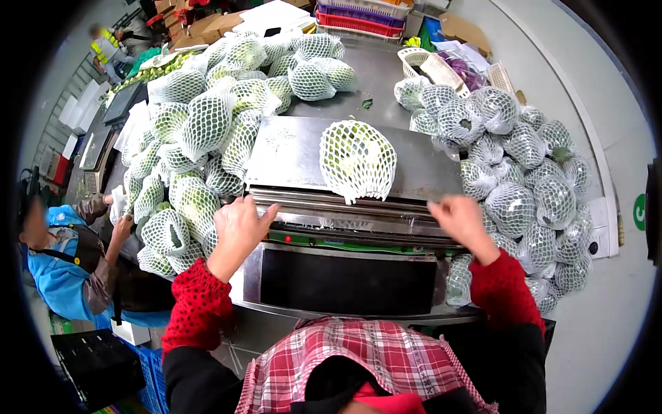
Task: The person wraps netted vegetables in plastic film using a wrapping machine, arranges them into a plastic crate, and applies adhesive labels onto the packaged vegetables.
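A worker's two bare hands flank a stainless-steel wrapping station, the left hand [240,233] at the left end of its row of horizontal metal bars [345,209] and the right hand [460,219] near the other end. The left thumb is spread from bent fingers and the right fingers are curled; whether either hand pinches anything cannot be told. Between and beyond them, a pale-green vegetable in a white foam-net sleeve [357,160] lies on the smooth steel plate [284,146], touched by neither hand. A large heap of net-sleeved green vegetables [209,124] rises at left; at right sits a pile of rounded, net-sleeved pieces with a glossy, clear wrap [514,207], beside the right forearm. The worker wears red sleeves with black dots [200,303] and a red-and-white plaid apron [358,348]. At far left, a co-worker in a bright-blue garment [49,284] handles a white-netted piece [118,204]. Stacked purple, red and white plastic crates [362,21] stand at the back.
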Available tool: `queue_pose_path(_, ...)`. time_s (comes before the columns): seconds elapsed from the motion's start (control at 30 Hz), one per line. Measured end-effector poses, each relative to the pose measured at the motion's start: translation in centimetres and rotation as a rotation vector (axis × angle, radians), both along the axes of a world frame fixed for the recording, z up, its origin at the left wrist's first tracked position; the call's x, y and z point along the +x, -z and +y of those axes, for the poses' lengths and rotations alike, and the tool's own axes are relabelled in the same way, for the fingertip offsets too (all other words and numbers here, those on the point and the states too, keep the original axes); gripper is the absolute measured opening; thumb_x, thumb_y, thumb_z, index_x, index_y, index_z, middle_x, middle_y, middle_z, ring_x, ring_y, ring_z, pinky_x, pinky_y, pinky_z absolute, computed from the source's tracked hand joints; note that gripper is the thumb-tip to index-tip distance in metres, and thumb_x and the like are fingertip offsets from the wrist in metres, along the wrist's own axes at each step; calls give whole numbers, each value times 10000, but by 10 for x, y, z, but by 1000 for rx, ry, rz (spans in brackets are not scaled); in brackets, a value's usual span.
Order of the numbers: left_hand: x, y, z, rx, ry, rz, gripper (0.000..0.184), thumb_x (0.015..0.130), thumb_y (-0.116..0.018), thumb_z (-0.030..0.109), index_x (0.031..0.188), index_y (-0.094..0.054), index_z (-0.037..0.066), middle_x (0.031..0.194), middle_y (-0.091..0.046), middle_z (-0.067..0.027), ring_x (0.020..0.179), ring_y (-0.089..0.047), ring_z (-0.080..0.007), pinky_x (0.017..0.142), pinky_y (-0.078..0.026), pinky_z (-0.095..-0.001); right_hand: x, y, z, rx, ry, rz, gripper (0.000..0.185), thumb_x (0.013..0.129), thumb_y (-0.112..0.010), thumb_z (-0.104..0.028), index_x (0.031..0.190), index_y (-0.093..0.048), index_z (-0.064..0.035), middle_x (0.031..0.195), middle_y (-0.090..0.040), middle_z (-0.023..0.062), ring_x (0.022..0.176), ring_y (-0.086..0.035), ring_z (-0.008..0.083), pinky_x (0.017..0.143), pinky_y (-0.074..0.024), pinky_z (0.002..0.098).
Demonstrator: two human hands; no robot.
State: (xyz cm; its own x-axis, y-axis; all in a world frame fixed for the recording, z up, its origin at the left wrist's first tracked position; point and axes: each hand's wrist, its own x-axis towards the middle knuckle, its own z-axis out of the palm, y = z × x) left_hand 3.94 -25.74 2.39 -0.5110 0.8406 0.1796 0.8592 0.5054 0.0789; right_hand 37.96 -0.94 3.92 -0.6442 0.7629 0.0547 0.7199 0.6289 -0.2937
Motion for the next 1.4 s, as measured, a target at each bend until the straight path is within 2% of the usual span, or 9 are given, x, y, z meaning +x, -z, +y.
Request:
queue_pose_path(0.47,55,-134,3,766,433,-1889,287,951,-527,147,708,-486,0,696,-626,-165,532,-582,-226,491,-484,-355,20,-82,-49,-1075,-202,1425,292,971,-479,-199,708,-493,-73,660,-594,146,492,-548,207,470,-476,292)
queue_pose_path(0.53,43,-137,81,973,448,-1446,236,951,-532,112,759,-503,-22,819,-654,-142,685,-619,-216,615,-509,-328,-37,-104,-8,-1074,126,1879,261,976,-480,-198,774,-539,-43,877,-656,180,726,-636,242,698,-552,309)
queue_pose_path(0.67,-23,-37,185,177,411,-484,80,926,-520,-16,992,-566,-15,1027,-681,-134,955,-678,-209,822,-537,-314,-97,56,86,-733,32,1054,164,953,-467,-54,993,-611,12,1085,-668,139,976,-645,204,892,-518,354)
queue_pose_path(0.77,-18,-10,165,524,671,-783,476,866,-448,-146,1300,-456,48,1131,-663,-175,1005,-683,-294,827,-549,-335,-99,45,65,-1163,24,1173,236,953,-447,-14,1137,-587,27,1174,-642,118,1021,-629,164,916,-504,351)
queue_pose_path(0.87,-12,-26,154,252,998,11,722,661,-579,-148,1335,-482,89,1389,-494,-213,1146,-579,-354,922,-503,-422,-95,38,59,-1027,-286,1052,346,885,-532,30,1227,-557,-9,1238,-622,109,1056,-624,200,907,-499,365)
queue_pose_path(0.93,-13,-15,156,320,997,101,746,583,-646,-56,1303,-507,86,1344,-539,-199,1169,-554,-387,941,-479,-455,-104,39,59,85,-621,612,509,791,-607,26,1287,-545,-70,1256,-612,109,1110,-593,262,908,-467,389)
queue_pose_path(1.03,-15,-21,156,454,926,58,701,546,-793,161,1194,-566,22,1226,-592,-200,1123,-572,-365,939,-474,-461,-104,20,55,62,-564,507,605,710,-679,-50,1300,-552,-96,1237,-617,104,1103,-565,274,922,-381,383)
queue_pose_path(1.3,76,18,-57,269,310,-1471,547,687,-884,197,1095,-639,-73,986,-716,-74,870,-643,-94,763,-538,-283,-7,9,-110,-1183,-381,342,506,913,-637,-166,1355,-465,9,1110,-667,194,932,-677,264,816,-533,352)
queue_pose_path(1.4,78,46,-106,59,-284,-2218,540,936,-597,356,1260,-517,-68,974,-674,-203,859,-680,-286,776,-563,-374,19,38,-145,-1856,178,783,375,1014,-490,-168,1335,-489,26,1080,-668,179,919,-679,230,791,-542,330)
